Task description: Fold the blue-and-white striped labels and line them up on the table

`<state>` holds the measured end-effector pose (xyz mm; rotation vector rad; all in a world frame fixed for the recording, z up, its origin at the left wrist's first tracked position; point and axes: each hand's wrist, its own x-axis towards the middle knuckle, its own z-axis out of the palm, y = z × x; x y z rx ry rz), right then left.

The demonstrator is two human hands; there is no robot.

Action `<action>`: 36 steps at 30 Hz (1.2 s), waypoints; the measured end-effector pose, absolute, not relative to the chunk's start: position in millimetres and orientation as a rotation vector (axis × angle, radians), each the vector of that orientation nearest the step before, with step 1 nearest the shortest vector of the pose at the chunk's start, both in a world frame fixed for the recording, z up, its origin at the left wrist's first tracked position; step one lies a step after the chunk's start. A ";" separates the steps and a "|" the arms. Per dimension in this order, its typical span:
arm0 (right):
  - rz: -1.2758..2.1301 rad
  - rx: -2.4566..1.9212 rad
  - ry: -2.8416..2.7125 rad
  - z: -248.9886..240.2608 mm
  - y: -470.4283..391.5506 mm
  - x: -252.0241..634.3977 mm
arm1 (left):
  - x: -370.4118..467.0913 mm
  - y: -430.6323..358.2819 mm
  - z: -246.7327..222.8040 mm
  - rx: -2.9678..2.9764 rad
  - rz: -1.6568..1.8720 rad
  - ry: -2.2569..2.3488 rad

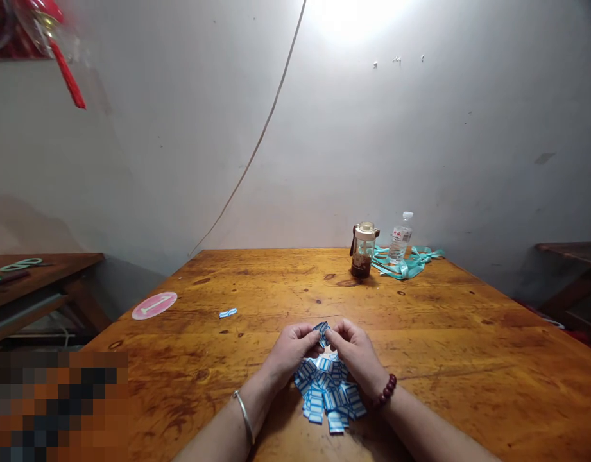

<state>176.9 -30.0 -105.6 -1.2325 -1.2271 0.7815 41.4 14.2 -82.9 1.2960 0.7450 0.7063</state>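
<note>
Between the fingertips of both hands is a small blue-and-white striped ribbon piece [323, 332]. My left hand [295, 346] pinches its left side, and my right hand [353, 346] pinches its right side. The fingers partly cover it, so its exact fold cannot be made out. Just below the hands lies a loose pile of similar striped ribbon pieces [326, 391], overlapping one another on the wooden table [256, 372]. Off to the left, apart from the pile, a small bow-shaped striped piece [228, 313] rests on the table.
A round pink-and-white disc [154, 305] lies near the table's left edge. At the back right stand a cup with dark contents [362, 253] and a clear water bottle [400, 239], with turquoise ribbon [405, 268] around the bottle. A side table [45, 276] holds scissors [22, 264].
</note>
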 end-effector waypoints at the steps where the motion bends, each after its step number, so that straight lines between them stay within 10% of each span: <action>1: 0.782 -1.227 -1.219 -105.3 -29.9 176.6 | 41.3 13.4 -81.2 1.294 0.700 0.736; 36: 0.667 -1.291 -1.315 -102.4 -24.3 198.5 | 30.9 31.3 -87.3 1.193 0.983 0.829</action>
